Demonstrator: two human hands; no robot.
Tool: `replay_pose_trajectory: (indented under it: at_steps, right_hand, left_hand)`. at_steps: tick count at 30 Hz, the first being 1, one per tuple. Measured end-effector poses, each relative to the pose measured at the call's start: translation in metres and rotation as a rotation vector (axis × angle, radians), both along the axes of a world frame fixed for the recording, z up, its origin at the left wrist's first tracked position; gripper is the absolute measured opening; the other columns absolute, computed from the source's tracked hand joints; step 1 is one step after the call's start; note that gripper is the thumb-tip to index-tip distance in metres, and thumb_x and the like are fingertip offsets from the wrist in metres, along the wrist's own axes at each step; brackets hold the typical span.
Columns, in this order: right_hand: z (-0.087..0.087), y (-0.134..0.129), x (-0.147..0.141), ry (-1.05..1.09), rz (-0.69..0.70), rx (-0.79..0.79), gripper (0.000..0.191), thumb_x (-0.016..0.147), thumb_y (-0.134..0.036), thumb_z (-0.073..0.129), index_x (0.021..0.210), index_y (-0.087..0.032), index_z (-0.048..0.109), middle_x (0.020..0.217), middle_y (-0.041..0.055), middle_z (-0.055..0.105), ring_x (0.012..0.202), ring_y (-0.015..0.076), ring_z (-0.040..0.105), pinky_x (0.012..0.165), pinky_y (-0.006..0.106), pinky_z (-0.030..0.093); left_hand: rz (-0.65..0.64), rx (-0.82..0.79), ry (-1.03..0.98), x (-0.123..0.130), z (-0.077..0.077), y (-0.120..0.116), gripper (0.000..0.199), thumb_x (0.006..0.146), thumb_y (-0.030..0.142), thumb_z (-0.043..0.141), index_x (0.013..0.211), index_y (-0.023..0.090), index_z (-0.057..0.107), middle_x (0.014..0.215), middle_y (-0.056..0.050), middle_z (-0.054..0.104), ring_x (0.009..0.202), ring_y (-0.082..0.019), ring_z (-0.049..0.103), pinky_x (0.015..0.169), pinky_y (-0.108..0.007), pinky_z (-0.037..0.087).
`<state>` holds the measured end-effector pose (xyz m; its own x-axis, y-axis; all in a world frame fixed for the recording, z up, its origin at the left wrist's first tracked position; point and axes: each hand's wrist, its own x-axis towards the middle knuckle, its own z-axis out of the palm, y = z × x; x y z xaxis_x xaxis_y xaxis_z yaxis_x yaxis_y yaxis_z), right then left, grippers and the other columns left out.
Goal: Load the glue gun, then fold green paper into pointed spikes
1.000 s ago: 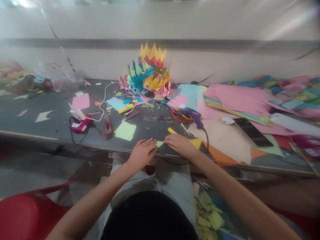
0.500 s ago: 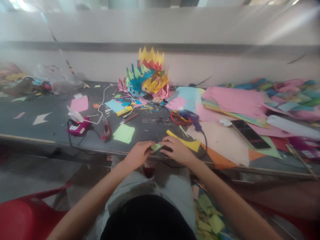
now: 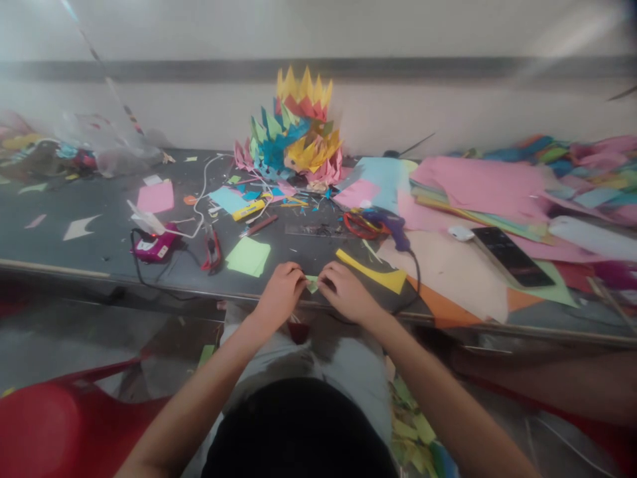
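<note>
A small light-green piece of paper [image 3: 312, 285], seemingly folded, is pinched between my two hands at the table's front edge. My left hand [image 3: 283, 287] grips its left end with bent fingers. On the other side, my right hand [image 3: 347, 289] holds the right end, thumb and fingers closed. Just left of my hands lies a stack of light-green paper squares [image 3: 249, 256]. A curved yellow paper strip [image 3: 373, 271] is to the right. Behind, against the wall, stands a spiky model of folded paper [image 3: 296, 136] in yellow, red, blue, green and pink.
Pliers with red handles [image 3: 213, 253] and a magenta power box [image 3: 155, 244] lie left. A yellow cutter [image 3: 249, 210] sits mid-table. To the right are a purple glue gun [image 3: 391, 226], red-handled scissors [image 3: 362, 226], pink paper sheets [image 3: 482, 182] and a phone [image 3: 512, 257].
My hands have drawn slightly closer together, and the fingers have curled more tightly on the green paper. The paper's shape between them has changed. The view has tilted downward a little.
</note>
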<state>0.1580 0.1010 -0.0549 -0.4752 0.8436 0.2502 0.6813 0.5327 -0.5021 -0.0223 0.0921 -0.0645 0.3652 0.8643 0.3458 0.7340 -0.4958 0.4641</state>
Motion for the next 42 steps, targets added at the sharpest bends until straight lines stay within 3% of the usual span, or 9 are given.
replay_pose_trajectory:
  at_steps: [11,20,26,32,37,42]
  right_hand:
    - [-0.004,0.001,-0.012,0.002,-0.144,-0.033,0.011,0.078,-0.016,0.052,0.067,-0.018,0.054,0.077,0.0036,0.052,0.070,0.0155,0.050,0.066,0.028,0.041]
    - [-0.010,0.005,-0.017,0.000,-0.215,-0.023,0.014,0.074,-0.018,0.057,0.061,-0.018,0.053,0.073,0.0027,0.051,0.070,0.0158,0.049,0.064,0.028,0.038]
    - [-0.012,0.004,-0.017,-0.041,-0.240,0.018,0.017,0.078,-0.021,0.056,0.062,-0.019,0.051,0.072,0.0027,0.050,0.069,0.0163,0.048,0.064,0.028,0.037]
    - [-0.012,0.008,-0.015,0.054,-0.251,-0.081,0.010,0.076,-0.018,0.061,0.078,-0.018,0.052,0.078,0.0029,0.052,0.074,0.0163,0.050,0.066,0.027,0.038]
    - [-0.012,0.010,-0.015,0.089,-0.238,-0.099,0.008,0.077,-0.022,0.061,0.077,-0.017,0.055,0.077,0.0020,0.053,0.073,0.0152,0.050,0.067,0.026,0.038]
    - [-0.011,0.005,-0.014,0.170,-0.237,-0.100,0.010,0.080,-0.027,0.060,0.077,-0.017,0.061,0.079,0.0032,0.055,0.075,0.0150,0.052,0.068,0.027,0.040]
  left_hand:
    - [0.161,-0.014,0.128,0.012,0.002,0.000,0.017,0.088,0.020,0.047,0.082,0.013,0.061,0.104,-0.012,0.052,0.099,-0.025,0.047,0.084,-0.040,0.043]
    - [0.270,-0.098,0.249,0.021,0.014,-0.006,0.017,0.088,0.020,0.044,0.088,0.012,0.059,0.109,-0.014,0.053,0.099,-0.028,0.048,0.076,-0.041,0.043]
    - [0.313,-0.088,0.180,0.018,0.009,-0.007,0.017,0.086,0.029,0.051,0.097,0.016,0.053,0.104,-0.010,0.056,0.096,-0.027,0.050,0.078,-0.040,0.042]
    - [0.307,-0.135,0.140,0.013,0.006,0.000,0.013,0.083,0.029,0.057,0.093,0.020,0.057,0.105,-0.008,0.056,0.096,-0.026,0.050,0.076,-0.038,0.041]
    - [0.314,-0.212,0.106,0.010,0.011,0.003,0.012,0.080,0.028,0.060,0.091,0.022,0.062,0.105,-0.005,0.057,0.098,-0.024,0.050,0.078,-0.035,0.040]
    - [0.277,-0.181,0.084,0.011,0.009,0.002,0.012,0.082,0.029,0.059,0.090,0.023,0.065,0.104,-0.004,0.059,0.097,-0.022,0.051,0.080,-0.033,0.041]
